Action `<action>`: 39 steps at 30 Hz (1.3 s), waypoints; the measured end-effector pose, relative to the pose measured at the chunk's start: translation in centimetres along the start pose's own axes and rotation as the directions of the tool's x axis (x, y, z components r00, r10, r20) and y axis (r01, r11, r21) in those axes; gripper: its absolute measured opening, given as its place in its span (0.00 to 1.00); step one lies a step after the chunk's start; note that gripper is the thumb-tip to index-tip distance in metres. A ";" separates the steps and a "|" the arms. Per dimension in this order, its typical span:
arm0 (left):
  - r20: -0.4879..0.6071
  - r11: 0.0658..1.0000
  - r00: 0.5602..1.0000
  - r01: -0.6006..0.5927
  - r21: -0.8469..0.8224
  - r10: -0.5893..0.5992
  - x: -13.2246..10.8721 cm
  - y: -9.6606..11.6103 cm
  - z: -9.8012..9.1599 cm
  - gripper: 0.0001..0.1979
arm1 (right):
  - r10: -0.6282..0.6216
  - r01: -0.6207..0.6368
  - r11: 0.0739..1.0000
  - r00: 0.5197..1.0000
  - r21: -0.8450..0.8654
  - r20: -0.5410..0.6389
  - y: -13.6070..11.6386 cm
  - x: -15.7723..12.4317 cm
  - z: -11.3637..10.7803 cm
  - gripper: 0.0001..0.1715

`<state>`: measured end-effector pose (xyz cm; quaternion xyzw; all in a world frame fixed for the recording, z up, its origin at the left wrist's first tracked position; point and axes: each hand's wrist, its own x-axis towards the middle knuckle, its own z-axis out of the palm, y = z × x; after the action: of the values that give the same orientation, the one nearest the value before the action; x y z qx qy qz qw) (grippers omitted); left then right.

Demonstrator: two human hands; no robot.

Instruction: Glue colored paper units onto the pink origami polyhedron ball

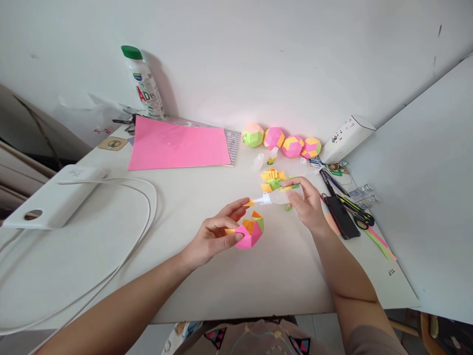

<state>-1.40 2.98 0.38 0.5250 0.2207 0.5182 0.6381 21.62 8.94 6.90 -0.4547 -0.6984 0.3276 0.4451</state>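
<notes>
My left hand point(218, 231) grips a partly built folded-paper ball point(250, 235) in pink, orange and green, with an opening at its top. Orange paper shows at the left fingertips, close to the nozzle of a glue bottle point(278, 197). My right hand point(305, 204) is wrapped round that clear bottle and tilts its white tip leftward; whether the tip touches the paper I cannot tell. Behind the bottle lies a small heap of orange and green folded paper pieces point(271, 176), partly hidden by the right hand.
Several finished paper balls point(274, 138) line the wall. Pink paper sheets point(181, 145) lie at the back left, near a green-capped bottle point(148, 88). A white power strip point(55, 192) and its cable are on the left. Scissors point(356, 212), a black phone-like object point(342, 217) and pens crowd the right.
</notes>
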 end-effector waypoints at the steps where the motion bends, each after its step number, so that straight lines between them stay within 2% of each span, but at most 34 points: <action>1: -0.003 1.000 1.000 0.002 -0.001 -0.002 0.0 0.0 0.0 0.06 | -0.056 0.056 0.998 0.998 -0.039 -0.001 -0.2 -0.1 0.0 0.10; 6: -0.013 1.000 1.000 0.017 -0.013 -0.017 0.1 0.2 0.0 0.05 | -0.204 0.210 0.965 0.978 -0.161 0.052 -0.6 -0.4 0.1 0.07; 10: -0.022 0.999 0.999 0.029 -0.015 -0.030 0.1 0.2 0.0 0.04 | -0.231 0.246 0.952 0.968 -0.181 0.100 -0.9 -0.7 0.2 0.06; 14: -0.027 0.999 0.999 0.040 -0.016 -0.040 0.0 0.2 -0.1 0.04 | -0.212 0.228 0.965 0.970 -0.132 0.121 -1.3 -0.9 0.1 0.06; 16: -0.028 0.999 0.999 0.038 -0.015 -0.039 0.0 0.1 -0.1 0.04 | -0.158 0.166 0.983 0.982 -0.073 0.102 -1.0 -0.8 0.0 0.07; 19: -0.031 0.999 0.999 0.029 -0.016 -0.029 0.0 0.1 -0.1 0.04 | 0.035 -0.037 0.996 0.999 0.081 0.024 0.3 -0.2 -0.2 0.10; 22: -0.027 1.000 0.999 0.018 -0.012 -0.018 0.0 0.1 0.0 0.05 | 0.235 -0.230 0.961 0.972 0.155 -0.017 2.4 0.7 0.1 0.15; 24: -0.014 1.000 1.000 0.013 -0.011 -0.013 0.0 0.1 0.0 0.05 | 0.286 -0.286 0.958 0.958 0.032 0.005 3.7 1.1 0.8 0.19; 26: 0.006 1.000 1.000 0.013 -0.013 -0.013 0.0 0.1 0.0 0.06 | 0.271 -0.264 0.948 0.962 -0.180 0.013 4.7 1.1 1.8 0.20; 30: 0.047 0.999 0.999 0.028 -0.032 -0.026 -0.2 0.1 -0.1 0.06 | 0.243 -0.146 0.821 0.964 -0.552 0.106 5.8 0.4 3.7 0.15; 33: 0.087 0.997 0.995 0.047 -0.061 -0.042 -0.2 0.1 -0.1 0.05 | 0.197 -0.036 0.755 0.965 -0.655 0.174 5.7 0.0 4.2 0.09; 35: 0.125 0.994 0.991 0.062 -0.088 -0.051 -0.1 0.2 0.0 0.05 | 0.092 0.046 0.800 0.976 -0.599 0.198 5.2 -0.1 4.0 0.06; 37: 0.165 0.989 0.984 0.085 -0.121 -0.064 0.0 0.3 0.1 0.05 | 0.015 0.071 0.893 0.982 -0.445 0.186 4.2 -0.1 3.6 0.08; 38: 0.182 0.986 0.981 0.099 -0.134 -0.074 0.0 0.3 0.1 0.05 | 0.038 0.030 0.940 0.981 -0.341 0.192 3.6 -0.2 3.4 0.11; 39: 0.195 0.983 0.977 0.116 -0.143 -0.087 0.0 0.4 0.1 0.04 | 0.115 -0.062 0.972 0.966 -0.226 0.233 3.0 -0.2 3.2 0.14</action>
<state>-1.46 2.94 0.76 0.5088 0.1455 0.4485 0.7203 19.72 9.67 2.98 -0.4877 -0.7583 0.3225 0.2883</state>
